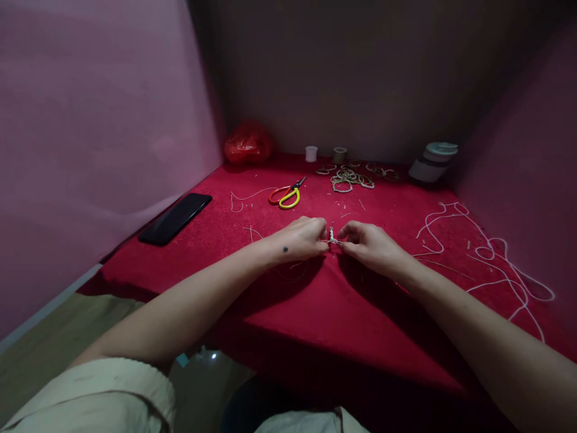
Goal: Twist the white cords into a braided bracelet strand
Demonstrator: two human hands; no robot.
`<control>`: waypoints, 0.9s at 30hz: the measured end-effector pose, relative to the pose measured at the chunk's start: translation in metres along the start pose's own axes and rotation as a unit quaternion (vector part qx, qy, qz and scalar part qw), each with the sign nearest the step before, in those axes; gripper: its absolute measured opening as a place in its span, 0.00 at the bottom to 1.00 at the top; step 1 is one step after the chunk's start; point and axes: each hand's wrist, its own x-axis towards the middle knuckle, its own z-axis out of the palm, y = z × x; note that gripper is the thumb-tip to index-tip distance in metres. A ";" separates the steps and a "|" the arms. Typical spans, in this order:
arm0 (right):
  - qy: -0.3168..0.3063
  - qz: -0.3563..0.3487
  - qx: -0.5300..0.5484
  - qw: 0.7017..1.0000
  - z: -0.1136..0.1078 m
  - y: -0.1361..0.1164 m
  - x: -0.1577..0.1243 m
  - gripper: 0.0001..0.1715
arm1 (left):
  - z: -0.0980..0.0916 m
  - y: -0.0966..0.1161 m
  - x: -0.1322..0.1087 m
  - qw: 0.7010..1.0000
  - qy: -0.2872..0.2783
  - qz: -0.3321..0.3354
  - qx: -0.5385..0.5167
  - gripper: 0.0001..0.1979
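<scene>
Between my two hands a short braided white cord (332, 234) stands up from the red cloth, with thin strands running sideways from its lower end. My left hand (306, 236) is closed, thumb and fingers pinching a strand on the left side. On the other side my right hand (364, 240) pinches a strand between thumb and forefinger, its other fingers curled. The fingertips of both hands are close to the braid's base. Loose white cord (489, 249) lies in loops to the right of my right forearm.
Scissors (287, 195) with red and yellow handles lie beyond my hands. A black phone (175, 219) is at the left. Along the back are a red plastic bag (249, 144), two small spools (311, 154), several braided loops (350, 178) and a lidded cup (431, 163). Cord scraps dot the cloth.
</scene>
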 end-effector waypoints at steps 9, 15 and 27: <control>0.003 -0.027 -0.163 0.986 0.007 0.001 0.002 0.09 | 0.018 -0.005 0.006 0.996 0.044 0.019 0.075 0.11; 0.007 -0.027 -0.170 0.985 0.006 0.002 0.000 0.08 | 0.013 -0.007 0.005 0.996 0.033 0.029 0.078 0.11; 0.032 -0.009 -0.303 0.952 0.002 0.003 -0.007 0.10 | 0.002 -0.010 -0.007 0.982 0.040 0.007 0.185 0.11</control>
